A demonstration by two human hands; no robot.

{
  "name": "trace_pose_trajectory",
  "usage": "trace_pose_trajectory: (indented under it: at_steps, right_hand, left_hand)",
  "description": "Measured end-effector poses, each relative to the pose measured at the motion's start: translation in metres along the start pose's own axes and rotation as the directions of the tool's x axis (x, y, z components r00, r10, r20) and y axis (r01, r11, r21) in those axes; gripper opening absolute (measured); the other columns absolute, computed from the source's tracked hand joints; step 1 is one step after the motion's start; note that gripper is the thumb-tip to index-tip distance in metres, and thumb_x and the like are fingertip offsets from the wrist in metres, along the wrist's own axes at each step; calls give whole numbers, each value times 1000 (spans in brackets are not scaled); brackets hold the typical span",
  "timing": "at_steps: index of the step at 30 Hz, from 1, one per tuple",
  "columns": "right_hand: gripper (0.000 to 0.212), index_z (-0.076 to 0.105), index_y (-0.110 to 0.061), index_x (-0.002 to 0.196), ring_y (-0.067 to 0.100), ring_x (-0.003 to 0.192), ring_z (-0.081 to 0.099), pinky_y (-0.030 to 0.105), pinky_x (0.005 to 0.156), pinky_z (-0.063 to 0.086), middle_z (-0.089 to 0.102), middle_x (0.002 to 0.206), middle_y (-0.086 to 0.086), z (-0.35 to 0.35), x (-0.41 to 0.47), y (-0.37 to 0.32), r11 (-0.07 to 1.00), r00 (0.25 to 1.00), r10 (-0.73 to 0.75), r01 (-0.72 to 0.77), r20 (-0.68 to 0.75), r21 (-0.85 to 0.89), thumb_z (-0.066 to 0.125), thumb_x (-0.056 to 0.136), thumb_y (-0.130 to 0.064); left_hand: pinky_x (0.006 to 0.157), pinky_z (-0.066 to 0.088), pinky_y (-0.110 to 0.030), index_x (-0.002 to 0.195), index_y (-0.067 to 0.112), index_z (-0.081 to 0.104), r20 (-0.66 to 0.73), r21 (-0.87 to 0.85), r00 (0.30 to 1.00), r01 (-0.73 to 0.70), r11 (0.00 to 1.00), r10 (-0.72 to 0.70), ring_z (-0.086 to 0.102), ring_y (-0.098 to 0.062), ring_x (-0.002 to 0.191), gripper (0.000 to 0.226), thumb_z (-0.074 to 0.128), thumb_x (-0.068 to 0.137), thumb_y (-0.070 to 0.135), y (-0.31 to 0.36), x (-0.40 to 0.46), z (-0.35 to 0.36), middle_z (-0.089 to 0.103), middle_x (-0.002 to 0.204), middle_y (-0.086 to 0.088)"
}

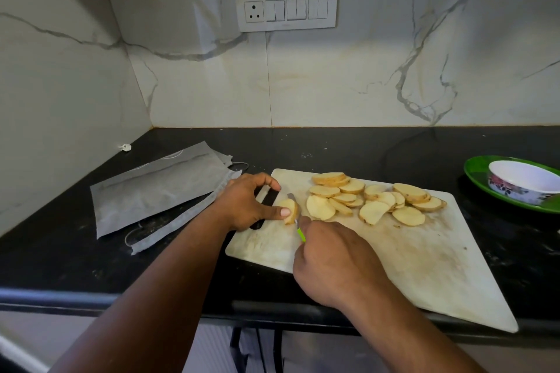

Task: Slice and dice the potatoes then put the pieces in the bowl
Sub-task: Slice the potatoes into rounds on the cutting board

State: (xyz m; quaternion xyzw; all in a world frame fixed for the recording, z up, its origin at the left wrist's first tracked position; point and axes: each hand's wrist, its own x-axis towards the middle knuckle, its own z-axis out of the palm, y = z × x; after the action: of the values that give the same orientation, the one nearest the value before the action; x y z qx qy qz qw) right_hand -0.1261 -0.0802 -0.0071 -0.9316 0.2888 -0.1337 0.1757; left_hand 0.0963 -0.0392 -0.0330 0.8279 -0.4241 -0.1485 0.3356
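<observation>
Black counter [348, 148] is holding a white bowl [524, 180] sitting in a green plate [478, 169] (inside hidden). Left hand [245, 203] is pinching a potato [290, 210]; right hand [333, 263] is gripping a knife [300, 232].

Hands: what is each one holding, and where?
The left hand pinches the potato end piece by its side. The right hand grips the knife by its green handle.

Glossy black stone counter [348, 145], veined marble wall [363, 70], stained matt board [424, 251]
</observation>
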Motion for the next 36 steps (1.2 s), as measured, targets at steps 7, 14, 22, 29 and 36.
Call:
trace_pose_trajectory:
  at_steps: [7,14,22,29,36]
  right_hand:
    - [46,51,-29,135,14,81,55,28,67,47,63,101,-6,-5,0,2,998,998,-36,39,54,-51,53,90,-37]
    - [50,47,-24,140,20,108,60,37,89,54,60,125,0,-18,6,10,998,975,-50,54,216,-13,53,92,-34]
    - [50,46,-25,140,23,106,60,35,84,52,62,122,1,-17,-1,11,991,978,-76,95,194,-90,51,91,-34]
    - [52,51,-34,139,22,104,60,33,81,50,63,119,1,-19,2,18,977,993,-104,111,50,-182,51,87,-31]
    - [50,41,-41,147,16,105,59,31,84,50,62,122,-5,-7,9,31,981,984,-154,142,-86,-135,43,97,-36]
  left_hand:
    - [123,30,-47,123,65,60,77,129,992,-111,985,102,30,-18,149,67,70,58,77,-11,1,0,41,156,11]
    - [128,16,-55,143,61,47,196,187,980,-13,982,-25,15,-31,159,88,69,59,77,-1,7,-6,19,172,1]
    - [127,18,-54,138,61,53,144,256,985,-130,958,95,20,-27,157,76,61,66,82,-3,1,-3,30,168,5]
    - [120,16,-30,131,57,62,310,318,894,-418,851,323,20,-5,145,52,78,81,60,19,-5,-14,48,152,24]
    - [125,23,-40,99,79,63,272,123,904,-372,920,329,30,0,139,35,75,69,67,1,3,-3,51,134,38]
